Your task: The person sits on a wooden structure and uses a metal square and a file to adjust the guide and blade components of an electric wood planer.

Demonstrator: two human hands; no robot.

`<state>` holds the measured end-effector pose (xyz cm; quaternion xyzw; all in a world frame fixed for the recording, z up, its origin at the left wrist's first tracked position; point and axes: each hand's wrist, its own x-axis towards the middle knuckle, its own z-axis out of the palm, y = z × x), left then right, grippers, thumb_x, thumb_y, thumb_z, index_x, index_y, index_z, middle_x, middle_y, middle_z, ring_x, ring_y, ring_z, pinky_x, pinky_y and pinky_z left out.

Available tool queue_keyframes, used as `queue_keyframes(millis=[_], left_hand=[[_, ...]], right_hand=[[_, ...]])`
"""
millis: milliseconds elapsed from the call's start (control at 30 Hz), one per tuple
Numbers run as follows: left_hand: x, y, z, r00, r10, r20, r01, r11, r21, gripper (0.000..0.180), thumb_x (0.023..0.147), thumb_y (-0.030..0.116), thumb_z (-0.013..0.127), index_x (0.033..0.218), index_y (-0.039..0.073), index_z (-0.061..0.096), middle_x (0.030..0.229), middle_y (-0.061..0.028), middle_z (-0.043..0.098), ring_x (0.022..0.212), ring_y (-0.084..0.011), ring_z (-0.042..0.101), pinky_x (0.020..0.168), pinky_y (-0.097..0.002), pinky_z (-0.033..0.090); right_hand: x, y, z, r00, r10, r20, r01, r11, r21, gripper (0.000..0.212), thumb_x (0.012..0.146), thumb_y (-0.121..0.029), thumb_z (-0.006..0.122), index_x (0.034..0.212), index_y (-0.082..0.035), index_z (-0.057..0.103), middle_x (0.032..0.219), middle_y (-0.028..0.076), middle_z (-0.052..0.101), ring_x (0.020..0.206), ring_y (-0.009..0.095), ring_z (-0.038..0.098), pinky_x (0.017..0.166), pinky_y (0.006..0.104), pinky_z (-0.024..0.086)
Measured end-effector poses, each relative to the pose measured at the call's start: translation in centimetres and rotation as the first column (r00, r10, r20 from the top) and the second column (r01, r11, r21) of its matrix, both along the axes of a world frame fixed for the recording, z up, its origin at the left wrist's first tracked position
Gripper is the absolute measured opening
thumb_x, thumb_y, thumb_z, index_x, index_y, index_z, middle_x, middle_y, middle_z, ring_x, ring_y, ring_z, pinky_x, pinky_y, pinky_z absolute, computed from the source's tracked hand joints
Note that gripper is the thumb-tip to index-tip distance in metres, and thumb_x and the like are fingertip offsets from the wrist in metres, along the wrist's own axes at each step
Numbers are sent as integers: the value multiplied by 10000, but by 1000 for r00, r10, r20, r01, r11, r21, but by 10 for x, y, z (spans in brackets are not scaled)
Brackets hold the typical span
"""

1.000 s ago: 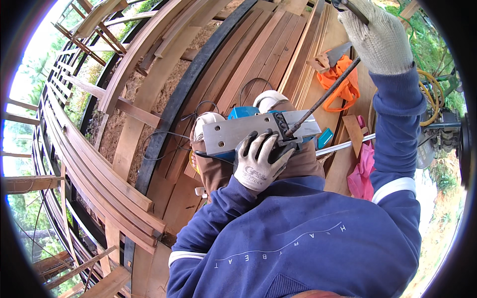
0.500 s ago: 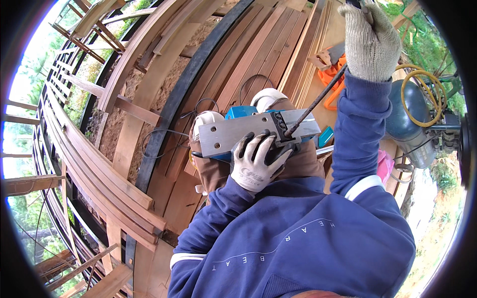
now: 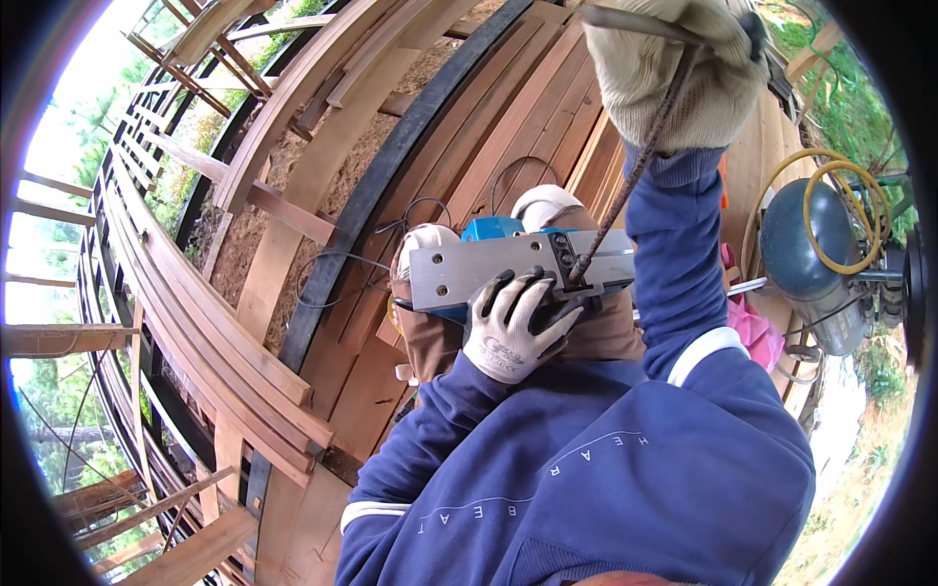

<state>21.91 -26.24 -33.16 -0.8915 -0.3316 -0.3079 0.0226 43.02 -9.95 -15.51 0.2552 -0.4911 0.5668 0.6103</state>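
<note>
An electric hand planer (image 3: pixel 479 264) with a blue body lies sole-up across my knees. My left hand (image 3: pixel 510 327), in a white glove with dark fingertips, is closed round its near side, thumb and fingers on the edge of the metal sole. My right hand (image 3: pixel 674 83), gloved in knitted off-white, is raised at the upper right. It grips a long rusty metal rod (image 3: pixel 640 161) near its bent top, which sticks out leftward. The rod's lower end reaches the dark cutter slot (image 3: pixel 564 256) of the planer; whether it touches something inside cannot be seen.
Long wooden boards (image 3: pixel 528 88) lie under and ahead of me, beside a black curved beam (image 3: pixel 401 117). More stacked planks (image 3: pixel 205 313) are at left, over bare soil. At right stand a dark tank (image 3: pixel 803 234) with a yellow hose (image 3: pixel 831 262) and a pink bag (image 3: pixel 752 332).
My right hand has swung left with the rod, showing its bent top. The right forearm now covers most of the orange-handled saw. My left hand stays on the planer.
</note>
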Motion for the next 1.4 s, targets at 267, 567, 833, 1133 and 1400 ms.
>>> queue_keyframes(millis=[267, 567, 833, 1133, 1400], left_hand=[[5, 2, -5, 1000, 1, 3, -1, 1000, -13, 481, 666, 419, 803, 1137, 422, 703, 1273, -26, 558, 1205, -251, 519, 1043, -486, 372], [8, 3, 4, 1000, -23, -15, 22, 999, -40, 424, 699, 415, 778, 1119, 417, 714, 1254, -24, 570, 1201, -248, 519, 1036, -502, 364], [5, -6, 1, 998, -23, -61, 25, 999, 38, 375, 739, 418, 774, 1109, 398, 718, 1272, -10, 558, 1201, -248, 509, 1024, -493, 366], [8, -9, 29, 970, -95, -222, 59, 985, -161, 426, 778, 417, 749, 1194, 344, 693, 1276, -36, 540, 1217, -268, 496, 976, -495, 374], [8, -3, 26, 964, -74, -254, 44, 991, -123, 453, 742, 369, 764, 1189, 406, 700, 1332, -34, 505, 1255, -284, 457, 1005, -516, 353]], right_hand=[[21, -59, -27, 767, -384, 515, 622, 642, -448, 267, 945, -167, 550, 1111, -5, 682, 777, 72, 643, 523, 123, 528, 539, 262, 444], [51, -82, -38, 947, -151, 283, 250, 901, -355, 519, 909, -225, 663, 1320, 65, 538, 927, 116, 690, 640, 222, 633, 563, 394, 517], [120, -107, -18, 168, -576, 800, 972, 232, -38, 379, 969, -120, 502, 1318, -18, 608, 834, 57, 649, 526, 80, 474, 472, 247, 391], [244, -111, -301, -690, -219, 690, 684, 112, 721, 161, 865, -161, 623, 984, -57, 657, 803, 175, 673, 643, 338, 665, 625, 434, 533], [250, -143, -341, -838, 253, 483, 526, 142, 839, 220, 873, -180, 622, 1062, -77, 669, 971, 194, 681, 941, 391, 662, 836, 492, 529]])
